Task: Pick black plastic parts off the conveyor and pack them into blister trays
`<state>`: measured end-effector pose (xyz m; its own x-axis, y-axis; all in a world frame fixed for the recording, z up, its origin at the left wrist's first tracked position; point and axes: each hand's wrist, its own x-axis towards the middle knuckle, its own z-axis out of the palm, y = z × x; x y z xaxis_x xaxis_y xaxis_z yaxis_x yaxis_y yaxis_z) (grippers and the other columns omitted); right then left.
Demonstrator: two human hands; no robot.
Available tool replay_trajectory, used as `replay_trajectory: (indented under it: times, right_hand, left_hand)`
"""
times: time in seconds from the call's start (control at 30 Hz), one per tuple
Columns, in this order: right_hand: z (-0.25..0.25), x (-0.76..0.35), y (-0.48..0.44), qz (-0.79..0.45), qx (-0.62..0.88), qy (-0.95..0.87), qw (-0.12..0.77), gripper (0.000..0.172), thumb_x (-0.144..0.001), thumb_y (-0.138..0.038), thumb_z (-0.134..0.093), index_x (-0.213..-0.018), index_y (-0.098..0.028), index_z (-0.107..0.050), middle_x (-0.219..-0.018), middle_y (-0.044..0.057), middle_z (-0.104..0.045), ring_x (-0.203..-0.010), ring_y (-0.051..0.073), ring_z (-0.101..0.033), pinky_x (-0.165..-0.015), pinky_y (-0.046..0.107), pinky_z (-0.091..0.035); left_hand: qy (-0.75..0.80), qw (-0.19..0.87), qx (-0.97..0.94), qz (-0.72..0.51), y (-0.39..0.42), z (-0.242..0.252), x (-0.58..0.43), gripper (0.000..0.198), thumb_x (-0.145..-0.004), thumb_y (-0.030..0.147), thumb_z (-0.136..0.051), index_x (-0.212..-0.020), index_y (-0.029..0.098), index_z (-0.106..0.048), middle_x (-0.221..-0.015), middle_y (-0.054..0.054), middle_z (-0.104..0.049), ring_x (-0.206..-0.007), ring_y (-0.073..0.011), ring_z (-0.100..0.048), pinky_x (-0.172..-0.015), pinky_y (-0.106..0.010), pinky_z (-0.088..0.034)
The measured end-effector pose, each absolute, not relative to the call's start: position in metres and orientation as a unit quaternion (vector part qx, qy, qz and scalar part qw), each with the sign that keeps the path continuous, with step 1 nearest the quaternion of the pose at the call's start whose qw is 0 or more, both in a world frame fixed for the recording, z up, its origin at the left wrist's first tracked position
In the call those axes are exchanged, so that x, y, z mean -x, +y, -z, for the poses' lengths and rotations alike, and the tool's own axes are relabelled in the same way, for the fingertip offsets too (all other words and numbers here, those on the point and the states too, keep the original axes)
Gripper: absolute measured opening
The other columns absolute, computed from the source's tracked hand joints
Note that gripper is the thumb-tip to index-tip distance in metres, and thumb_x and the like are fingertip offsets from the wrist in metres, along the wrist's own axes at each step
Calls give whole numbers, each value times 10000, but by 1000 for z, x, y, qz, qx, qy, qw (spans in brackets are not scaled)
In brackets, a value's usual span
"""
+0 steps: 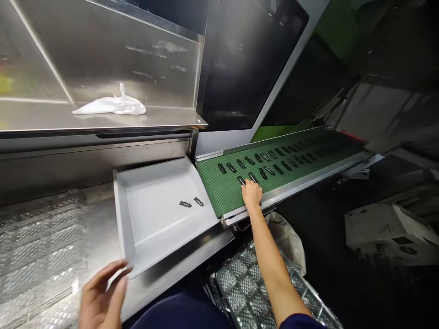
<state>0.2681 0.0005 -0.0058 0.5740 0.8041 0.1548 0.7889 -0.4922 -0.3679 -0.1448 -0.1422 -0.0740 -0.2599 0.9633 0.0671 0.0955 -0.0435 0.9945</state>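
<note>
My right hand point(251, 193) reaches out over the near end of a green conveyor belt point(219, 189), its fingertips touching two small black parts point(247, 179) there; the fingers curl down so their grip is hidden. More black parts point(274, 162) ride in two rows up the belt. My left hand point(101, 297) hovers with fingers apart at the near corner of a grey tray point(151, 237), holding nothing. Two black parts point(191, 203) lie in the tray.
A steel shelf point(103, 119) above carries a crumpled white cloth or glove point(111, 106). Clear blister trays lie stacked at left point(37, 246) and below my right arm point(240, 292). A white bag point(290, 237) hangs under the belt's end. A grey machine point(387, 233) sits right.
</note>
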Motion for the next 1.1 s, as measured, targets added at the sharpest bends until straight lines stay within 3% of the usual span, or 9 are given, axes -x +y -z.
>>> replay_trajectory:
  times: [0.1, 0.27, 0.33, 0.4, 0.53, 0.67, 0.83, 0.93, 1.1]
  right_hand:
    - [1, -273, 1, -42, 848, -490, 196, 235, -937, -295, -589, -1106, -134, -622, -1150, 99, -625, -1065, 237, -594, -951, 452, -449]
    - [-13, -227, -19, -163, 707, -653, 216, 150, -778, -248, -723, -924, -216, -736, -917, 24, -732, -852, 194, -666, -796, 268, -493]
    - [-16, -210, -14, -210, 658, -690, 219, 162, -694, -306, -798, -830, -238, -745, -810, -28, -735, -766, 175, -669, -732, 235, -504]
    - [-18, -205, 6, -214, 661, -678, 238, 152, -792, -362, -727, -829, -215, -736, -822, -10, -733, -778, 174, -667, -746, 251, -510]
    - [-20, -222, 61, -160, 754, -573, 279, 209, -957, -297, -559, -1055, -142, -657, -1110, 86, -663, -1015, 212, -625, -919, 408, -487]
    - [-22, -224, 81, -179, 784, -513, 300, 249, -942, -322, -599, -1111, -141, -617, -1163, 85, -622, -1061, 228, -607, -941, 460, -486]
    - [-15, -143, 19, -318, 685, -550, 358, 300, -958, -352, -507, -1112, -108, -590, -931, 109, -690, -824, 203, -678, -841, 393, -541]
    - [-7, -69, -50, -447, 578, -569, 377, 368, -900, -459, -561, -1120, -165, -560, -747, 31, -688, -643, 175, -672, -668, 324, -575]
    - [1, 19, -116, -639, 412, -437, 479, 300, -834, -407, -701, -1021, -204, -583, -727, -3, -674, -593, 121, -640, -601, 240, -549]
  left_hand:
    - [430, 391, -642, -501, -96, 31, 77, 233, -845, 234, -622, -1058, 325, -650, -1117, -31, -662, -1124, -258, -586, -1024, -370, -433]
    - [348, 494, -690, -399, -31, 5, -3, 548, -711, 165, -722, -1241, 268, -627, -1418, -61, -535, -1396, -329, -324, -1181, -451, -153]
    - [379, 561, -616, -403, -15, 11, -11, 467, -659, 130, -742, -1108, 254, -699, -1187, -82, -675, -1259, -352, -475, -1139, -446, -241]
    - [406, 589, -567, -409, -7, 19, -6, 286, -679, 141, -727, -945, 247, -735, -886, -64, -693, -949, -309, -605, -995, -409, -408]
    - [425, 638, -478, -429, -21, 20, 29, 211, -834, 340, -624, -988, 219, -705, -723, -10, -559, -606, -172, -508, -635, -293, -488]
    - [375, 744, -287, -472, -55, 7, 64, 408, -900, 444, -527, -1179, 177, -658, -835, -37, -564, -703, -152, -543, -645, -267, -513]
    - [304, 760, -101, -565, -82, 1, 97, 274, -884, 267, -618, -1125, 162, -696, -909, -48, -646, -879, -163, -621, -855, -285, -538]
    - [298, 750, -112, -580, -93, -1, 117, 242, -864, 262, -661, -1081, 165, -706, -1018, -64, -698, -1046, -200, -624, -964, -319, -503]
    - [336, 746, -165, -550, -112, -10, 153, 290, -842, 289, -694, -1116, 194, -696, -1140, -72, -715, -1035, -206, -646, -794, -241, -538]
